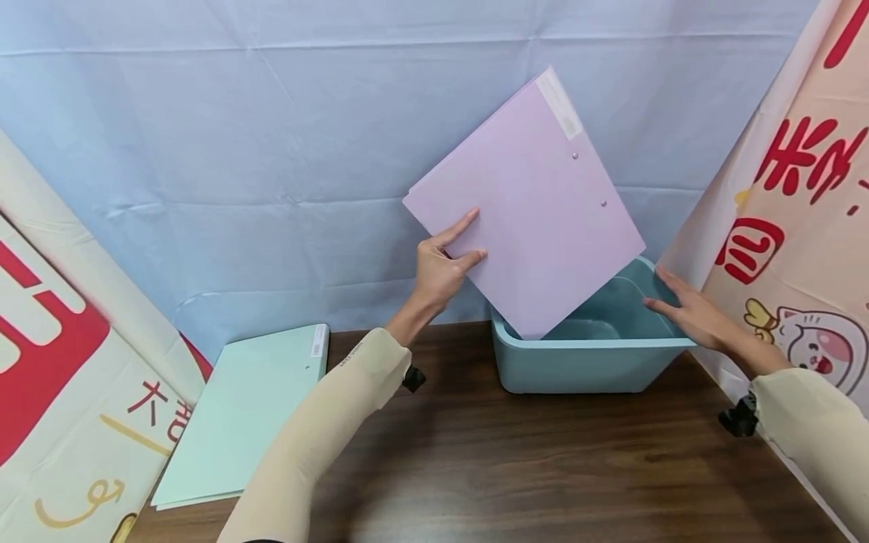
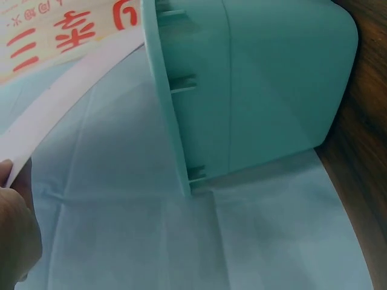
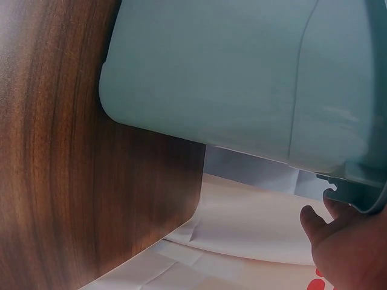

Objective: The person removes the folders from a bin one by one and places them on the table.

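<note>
My left hand [image 1: 440, 273] pinches the lower left edge of a lilac folder [image 1: 523, 204], its thumb and a finger lying on the front cover. Tilted, the folder has a white label strip and two rivets along its right side. Its lowest corner reaches over the front rim of a teal plastic bin [image 1: 577, 368]. In the left wrist view the folder [image 2: 66, 96] shows edge-on beside the bin. My right hand [image 1: 699, 317] grips the bin's right rim, thumb toward the inside; the right wrist view shows fingers [image 3: 312, 222] under the rim outside.
A mint green folder [image 1: 251, 407] lies on the left of the dark wooden table [image 1: 475, 467]. Pale blue cloth [image 1: 271, 151] hangs behind the table. Printed cloths [image 1: 815, 226] stand along both sides, the right one close beside the bin.
</note>
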Demonstrator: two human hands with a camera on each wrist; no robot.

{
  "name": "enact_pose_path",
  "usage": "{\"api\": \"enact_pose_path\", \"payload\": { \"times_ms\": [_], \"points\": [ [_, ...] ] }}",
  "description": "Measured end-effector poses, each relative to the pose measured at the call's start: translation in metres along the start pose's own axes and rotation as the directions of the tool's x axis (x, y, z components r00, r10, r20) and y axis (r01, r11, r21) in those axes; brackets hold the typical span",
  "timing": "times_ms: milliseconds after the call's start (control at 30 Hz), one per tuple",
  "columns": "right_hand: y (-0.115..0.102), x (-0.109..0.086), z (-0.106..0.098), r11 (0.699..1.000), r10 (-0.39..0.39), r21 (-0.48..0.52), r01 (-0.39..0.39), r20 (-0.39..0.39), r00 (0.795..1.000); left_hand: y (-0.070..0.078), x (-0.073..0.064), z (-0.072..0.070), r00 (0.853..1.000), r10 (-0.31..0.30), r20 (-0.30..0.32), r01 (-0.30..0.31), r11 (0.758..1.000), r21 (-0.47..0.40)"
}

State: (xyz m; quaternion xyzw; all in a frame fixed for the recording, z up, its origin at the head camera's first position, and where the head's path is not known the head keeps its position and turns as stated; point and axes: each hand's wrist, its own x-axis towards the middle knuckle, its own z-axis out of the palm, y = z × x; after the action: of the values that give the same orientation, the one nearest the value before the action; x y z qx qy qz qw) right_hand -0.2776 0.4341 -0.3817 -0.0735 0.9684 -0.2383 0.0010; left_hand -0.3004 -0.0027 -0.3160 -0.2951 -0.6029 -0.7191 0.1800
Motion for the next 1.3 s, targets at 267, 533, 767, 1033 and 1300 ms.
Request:
{"api": "enact_pose_path", "payload": {
  "times_ms": [267, 533, 767, 1033, 1300],
  "points": [
    [-0.001, 0.0, 0.002, 1.0, -0.015, 0.015, 0.015, -0.01, 1.0, 0.012, -0.002, -0.013, 0.999, 0.011, -0.033, -0.011, 1.0, -0.004],
    [0.0, 0.001, 0.002, 0.999, -0.031, 0.009, 0.031, -0.014, 0.999, 0.024, -0.002, -0.032, 0.997, 0.01, -0.075, -0.011, 1.0, -0.018],
    [-0.002, 0.0, 0.001, 0.999, -0.027, 0.018, 0.027, -0.018, 0.999, 0.038, 0.0, -0.045, 0.994, 0.031, -0.103, -0.034, 0.999, -0.031],
    [-0.003, -0.002, 0.001, 0.999, -0.039, 0.033, 0.039, -0.017, 0.999, 0.028, 0.002, -0.072, 0.993, 0.037, -0.108, -0.043, 0.998, -0.053],
    [-0.001, -0.003, 0.0, 0.999, -0.021, 0.038, 0.021, 0.001, 1.0, 0.035, -0.007, -0.1, 0.992, 0.038, -0.117, -0.041, 0.999, -0.026]
  ]
}}
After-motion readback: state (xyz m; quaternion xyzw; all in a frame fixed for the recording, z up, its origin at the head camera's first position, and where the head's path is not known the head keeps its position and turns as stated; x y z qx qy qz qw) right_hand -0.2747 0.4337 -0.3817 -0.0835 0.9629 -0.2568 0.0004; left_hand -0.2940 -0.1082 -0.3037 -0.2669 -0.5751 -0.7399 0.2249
